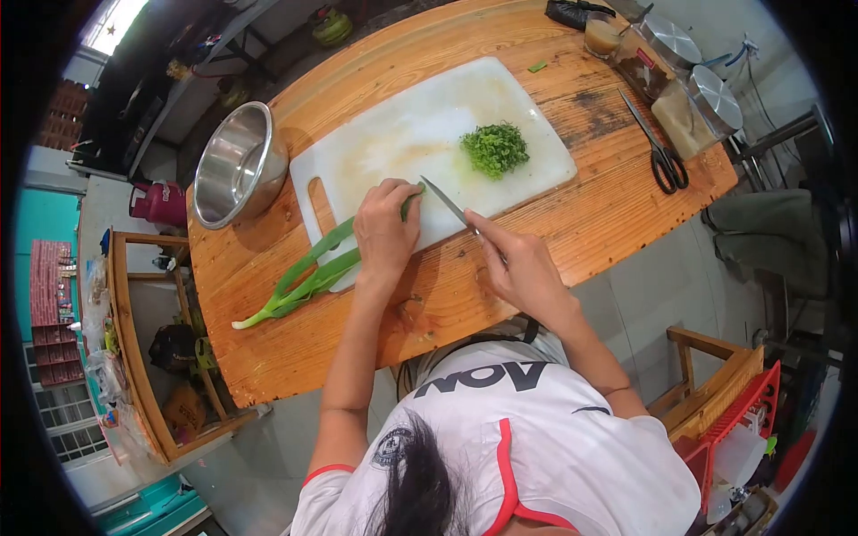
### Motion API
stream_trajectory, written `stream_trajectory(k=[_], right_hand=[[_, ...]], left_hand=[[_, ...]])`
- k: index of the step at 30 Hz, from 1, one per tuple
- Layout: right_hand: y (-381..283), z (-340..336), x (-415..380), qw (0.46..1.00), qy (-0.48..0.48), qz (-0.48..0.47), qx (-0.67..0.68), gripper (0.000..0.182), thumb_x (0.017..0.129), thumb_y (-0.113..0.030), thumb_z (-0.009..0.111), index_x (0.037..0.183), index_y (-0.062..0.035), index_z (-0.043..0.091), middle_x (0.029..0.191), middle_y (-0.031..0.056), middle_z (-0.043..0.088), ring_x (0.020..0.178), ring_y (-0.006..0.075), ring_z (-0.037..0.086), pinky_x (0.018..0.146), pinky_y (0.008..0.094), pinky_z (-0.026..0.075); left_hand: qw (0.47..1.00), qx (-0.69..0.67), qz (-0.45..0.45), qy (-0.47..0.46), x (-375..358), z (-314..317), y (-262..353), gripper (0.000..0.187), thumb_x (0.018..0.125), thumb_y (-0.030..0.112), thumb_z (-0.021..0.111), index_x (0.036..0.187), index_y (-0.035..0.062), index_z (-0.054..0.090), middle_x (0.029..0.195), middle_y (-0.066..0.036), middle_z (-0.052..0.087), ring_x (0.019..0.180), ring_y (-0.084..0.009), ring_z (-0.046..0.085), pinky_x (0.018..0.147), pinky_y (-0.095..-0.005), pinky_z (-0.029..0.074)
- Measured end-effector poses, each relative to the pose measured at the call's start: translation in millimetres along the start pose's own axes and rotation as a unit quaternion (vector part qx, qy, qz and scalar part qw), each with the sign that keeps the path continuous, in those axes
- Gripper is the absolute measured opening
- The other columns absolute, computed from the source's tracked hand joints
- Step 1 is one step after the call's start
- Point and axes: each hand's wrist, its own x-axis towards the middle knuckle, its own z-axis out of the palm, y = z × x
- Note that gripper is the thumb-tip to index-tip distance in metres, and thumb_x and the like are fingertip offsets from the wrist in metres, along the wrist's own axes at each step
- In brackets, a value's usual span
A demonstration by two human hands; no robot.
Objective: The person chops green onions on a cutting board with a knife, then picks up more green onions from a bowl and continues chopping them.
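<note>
Leaning over an orange-brown wooden table (626,201), we hold a long green onion (308,286) with a white root end under our left hand (384,223). Its fingers are curled together, pressing the leaves near their far ends. Our right hand (527,272) is closed round the handle of a slim, silver-bladed knife (447,198), whose tip points towards those leaf ends; we cannot tell whether the blade touches them.

The onion lies slantwise, its root end on bare wood and its leaves running over the near left part of a white rectangular cutting board (393,116). We judge it light, with a firmer base and soft, bendy leaves that could slip or crush; a gentle press with bunched, tucked-back fingertips, close to the cut end, should suit it.

We count one knife, one board, one heap of finely chopped greens (496,150) on the board's right side, and one round stainless-steel bowl (219,165) beside its left end. Beyond the board lies one small green scrap (537,66); to the right, one pair of black-handled scissors (660,156). We see one white root end, but cannot surely count the overlapping leaves.
</note>
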Motion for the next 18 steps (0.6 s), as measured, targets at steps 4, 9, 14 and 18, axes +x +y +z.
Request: stream_trajectory(k=[4, 9, 14, 18], right_hand=[[1, 8, -2, 0.999, 0.012, -0.044, -0.006, 0.041, 0.094, -0.005, 0.058, 0.135, -0.0004, 0.061, 0.080, 0.0260, 0.065, 0.071, 0.0413, 0.065, 0.067, 0.0484, 0.051], [-2, 7, -1, 0.999, 0.008, -0.034, -0.015, 0.042, 0.094, -0.005, 0.058, 0.136, -0.0010, 0.060, 0.079, 0.0252, 0.065, 0.070, 0.0410, 0.065, 0.067, 0.0480, 0.051], [-1, 5, -1, 1.000, 0.001, -0.021, -0.004, 0.041, 0.095, -0.005, 0.058, 0.136, -0.0022, 0.061, 0.078, 0.0242, 0.065, 0.069, 0.0400, 0.065, 0.066, 0.0476, 0.051], [-10, -8, -8, 1.000, 0.006, 0.011, 0.008, 0.040, 0.095, -0.006, 0.058, 0.134, -0.0032, 0.062, 0.074, 0.0234, 0.064, 0.066, 0.0395, 0.065, 0.064, 0.0460, 0.051]], left_hand=[[1.000, -0.011, 0.006, -0.009, 1, -3, -3, 0.013, 0.084, 0.004, 0.074, 0.097, 0.0048, 0.076, 0.097, -0.009, 0.073, 0.090, -0.0283, 0.070, 0.079, -0.0370, 0.054], [0.998, -0.062, -0.032, 0.001, 2, -3, -6, 0.016, 0.084, 0.001, 0.074, 0.099, 0.0029, 0.076, 0.096, -0.011, 0.073, 0.087, -0.0293, 0.071, 0.077, -0.0368, 0.055], [0.998, -0.043, 0.029, -0.018, 5, -4, -10, 0.015, 0.084, 0.000, 0.074, 0.099, 0.0028, 0.076, 0.096, -0.011, 0.072, 0.084, -0.0296, 0.070, 0.075, -0.0372, 0.055], [0.998, -0.037, 0.034, -0.027, 7, -6, -11, 0.016, 0.084, 0.001, 0.074, 0.099, 0.0031, 0.077, 0.096, -0.011, 0.071, 0.081, -0.0289, 0.069, 0.074, -0.0369, 0.054]])
